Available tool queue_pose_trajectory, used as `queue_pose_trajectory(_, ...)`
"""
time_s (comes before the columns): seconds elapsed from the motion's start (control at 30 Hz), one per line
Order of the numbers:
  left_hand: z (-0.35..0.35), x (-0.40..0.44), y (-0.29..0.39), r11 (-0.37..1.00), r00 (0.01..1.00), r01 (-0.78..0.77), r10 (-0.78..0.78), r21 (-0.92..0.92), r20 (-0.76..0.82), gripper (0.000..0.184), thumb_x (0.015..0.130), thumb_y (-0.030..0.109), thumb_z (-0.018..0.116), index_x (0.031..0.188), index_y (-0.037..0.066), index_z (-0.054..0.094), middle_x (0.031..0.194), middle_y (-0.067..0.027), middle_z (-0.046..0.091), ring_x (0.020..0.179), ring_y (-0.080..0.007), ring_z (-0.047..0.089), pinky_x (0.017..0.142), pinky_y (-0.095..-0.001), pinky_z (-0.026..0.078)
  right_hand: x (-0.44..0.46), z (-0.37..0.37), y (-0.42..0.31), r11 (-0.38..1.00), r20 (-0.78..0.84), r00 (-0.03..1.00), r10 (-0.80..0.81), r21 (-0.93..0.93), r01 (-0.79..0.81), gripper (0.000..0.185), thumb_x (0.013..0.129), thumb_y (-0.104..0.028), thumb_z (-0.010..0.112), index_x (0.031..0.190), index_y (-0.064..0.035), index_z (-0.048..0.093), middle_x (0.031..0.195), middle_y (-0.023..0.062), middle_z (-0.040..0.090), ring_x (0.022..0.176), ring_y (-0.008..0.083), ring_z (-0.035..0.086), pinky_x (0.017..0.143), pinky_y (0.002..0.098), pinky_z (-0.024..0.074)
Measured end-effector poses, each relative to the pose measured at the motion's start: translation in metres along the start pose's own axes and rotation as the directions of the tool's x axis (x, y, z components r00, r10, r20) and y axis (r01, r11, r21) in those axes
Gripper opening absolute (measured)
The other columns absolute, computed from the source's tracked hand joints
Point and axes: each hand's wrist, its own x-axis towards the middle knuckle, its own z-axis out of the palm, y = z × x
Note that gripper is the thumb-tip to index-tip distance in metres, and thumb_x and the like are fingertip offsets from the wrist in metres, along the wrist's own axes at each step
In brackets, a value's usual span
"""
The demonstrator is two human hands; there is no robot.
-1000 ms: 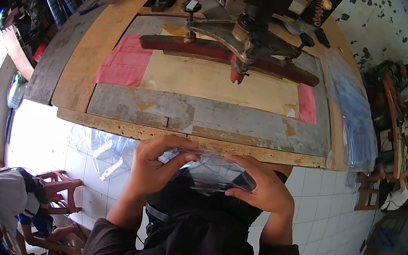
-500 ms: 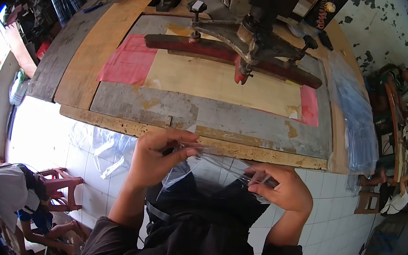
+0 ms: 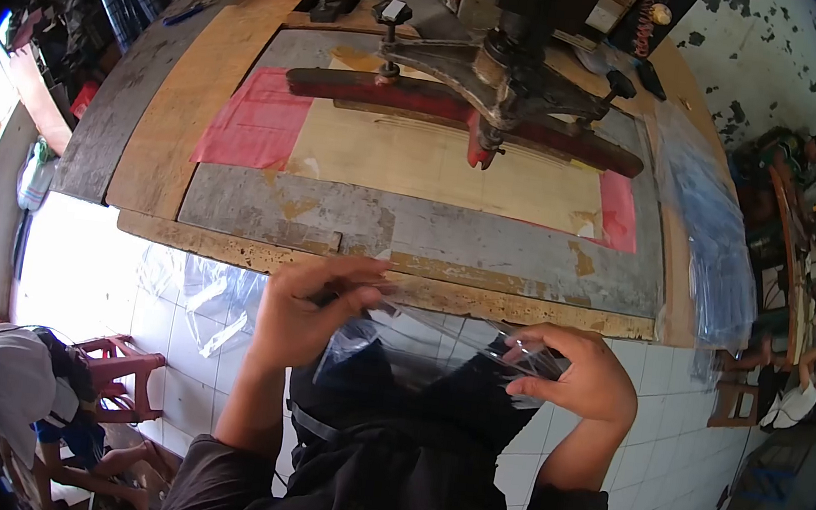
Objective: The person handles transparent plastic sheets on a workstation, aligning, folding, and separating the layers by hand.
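Note:
A clear plastic sheet (image 3: 429, 338) stretches between my two hands, just off the front edge of the worktable. My left hand (image 3: 311, 310) pinches its left end between thumb and fingers, close to the wooden edge. At the other end, my right hand (image 3: 570, 374) grips the crumpled plastic with the thumb below and fingers above. The film is see-through, so its full outline is hard to make out. Behind it, the press bed (image 3: 352, 213) carries a pale yellow sheet (image 3: 389, 157) flanked by pink patches.
A press head with a red bar (image 3: 562, 140) hangs over the bed. Stacked clear plastic (image 3: 717, 240) drapes over the table's right side; more plastic (image 3: 212, 298) hangs at front left. A person in a grey cap (image 3: 7, 371) sits lower left near a red stool (image 3: 127, 379).
My right hand has shifted slightly right and its fingers have spread a little on the plastic. My left hand has moved slightly left. The film between them looks more spread out.

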Motion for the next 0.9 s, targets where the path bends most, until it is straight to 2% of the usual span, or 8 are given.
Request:
queue_pose_trajectory(0.1, -0.008, 0.0, -0.008, 0.995, 0.996, 0.083, -0.085, -0.058, -0.031, 0.027, 0.097, -0.002, 0.072, 0.124, -0.003, 0.073, 0.103, -0.0117, 0.079, 0.091, -0.0133, 0.075, 0.078, -0.0256, 0.058, -0.001, -0.004, 0.004, 0.985, 0.033, 0.998, -0.05, -0.166, 0.055, 0.055, 0.082, -0.034, 0.091, 0.122, -0.0038, 0.069, 0.102, 0.009, 0.078, 0.1, 0.0233, 0.074, 0.092, 0.035, 0.0548)
queue_pose_trajectory(0.2, -0.011, 0.001, -0.012, 0.991, 0.991, 0.11, -0.115, -0.075, -0.068, 0.025, 0.098, -0.002, 0.071, 0.123, -0.003, 0.073, 0.103, -0.0104, 0.078, 0.09, -0.0112, 0.073, 0.077, -0.0248, 0.057, -0.002, -0.002, 0.006, 0.993, 0.108, 0.989, -0.1, -0.051, 0.106, 0.061, 0.08, -0.03, 0.093, 0.127, -0.0013, 0.066, 0.108, 0.0102, 0.077, 0.104, 0.024, 0.074, 0.096, 0.0349, 0.0541)
queue_pose_trajectory(0.4, -0.017, 0.002, -0.005, 0.999, 0.997, 0.039, -0.038, 0.004, -0.063, 0.024, 0.097, -0.002, 0.071, 0.121, -0.003, 0.073, 0.104, -0.0095, 0.077, 0.089, -0.0118, 0.072, 0.077, -0.025, 0.057, 0.0, 0.006, 0.011, 0.997, 0.076, 0.996, -0.052, 0.067, 0.047, 0.072, 0.08, -0.045, 0.091, 0.134, -0.0065, 0.064, 0.113, 0.0087, 0.072, 0.105, 0.0218, 0.071, 0.096, 0.0365, 0.0524)
queue_pose_trajectory(0.6, -0.019, 0.001, -0.003, 0.999, 0.998, 0.029, -0.028, 0.022, -0.058, 0.022, 0.096, -0.004, 0.071, 0.118, -0.004, 0.074, 0.105, -0.01, 0.077, 0.091, -0.014, 0.074, 0.08, -0.0258, 0.058, 0.002, 0.004, 0.001, 0.994, 0.007, 0.998, -0.069, -0.084, 0.069, 0.072, 0.076, -0.045, 0.094, 0.13, -0.007, 0.065, 0.106, 0.0075, 0.07, 0.104, 0.0224, 0.065, 0.097, 0.0368, 0.0501)
queue_pose_trajectory(0.67, -0.023, -0.003, -0.012, 1.0, 0.997, 0.011, -0.01, 0.013, -0.081, 0.021, 0.095, -0.005, 0.071, 0.116, -0.004, 0.074, 0.105, -0.0108, 0.077, 0.093, -0.0149, 0.074, 0.081, -0.0262, 0.057, 0.001, -0.001, -0.004, 0.919, 0.038, 0.992, -0.122, -0.373, 0.128, 0.075, 0.074, -0.049, 0.094, 0.13, -0.008, 0.066, 0.111, 0.0084, 0.067, 0.112, 0.025, 0.063, 0.098, 0.0376, 0.0491)
queue_pose_trajectory(0.77, -0.034, -0.01, -0.023, 0.997, 0.993, -0.07, 0.072, 0.026, -0.092, 0.022, 0.095, -0.007, 0.071, 0.116, -0.005, 0.072, 0.105, -0.013, 0.076, 0.096, -0.0185, 0.073, 0.085, -0.0299, 0.057, 0.001, 0.002, 0.01, 0.956, 0.017, 0.966, -0.256, -0.144, 0.256, 0.08, 0.073, -0.052, 0.094, 0.135, -0.0085, 0.064, 0.12, 0.0092, 0.064, 0.117, 0.0281, 0.061, 0.1, 0.0381, 0.0483)
queue_pose_trajectory(0.87, -0.044, -0.012, -0.025, 0.985, 0.983, -0.172, 0.173, 0.01, -0.06, 0.024, 0.095, -0.006, 0.071, 0.119, -0.005, 0.069, 0.104, -0.0151, 0.075, 0.098, -0.0227, 0.073, 0.088, -0.0351, 0.057, -0.003, 0.001, 0.0, 0.978, 0.13, 0.973, -0.193, -0.06, 0.202, 0.082, 0.074, -0.05, 0.093, 0.137, -0.0076, 0.062, 0.125, 0.0097, 0.062, 0.119, 0.0301, 0.061, 0.102, 0.039, 0.0482)
queue_pose_trajectory(0.9, -0.045, -0.012, -0.024, 0.977, 0.976, -0.213, 0.211, -0.028, -0.042, 0.025, 0.095, -0.003, 0.072, 0.12, -0.005, 0.068, 0.103, -0.0157, 0.075, 0.098, -0.0244, 0.073, 0.088, -0.037, 0.057, -0.002, 0.003, -0.006, 0.977, 0.117, 0.978, -0.172, -0.103, 0.184, 0.085, 0.066, -0.037, 0.1, 0.135, -0.0023, 0.063, 0.128, 0.0136, 0.063, 0.122, 0.0286, 0.062, 0.103, 0.0379, 0.0487)
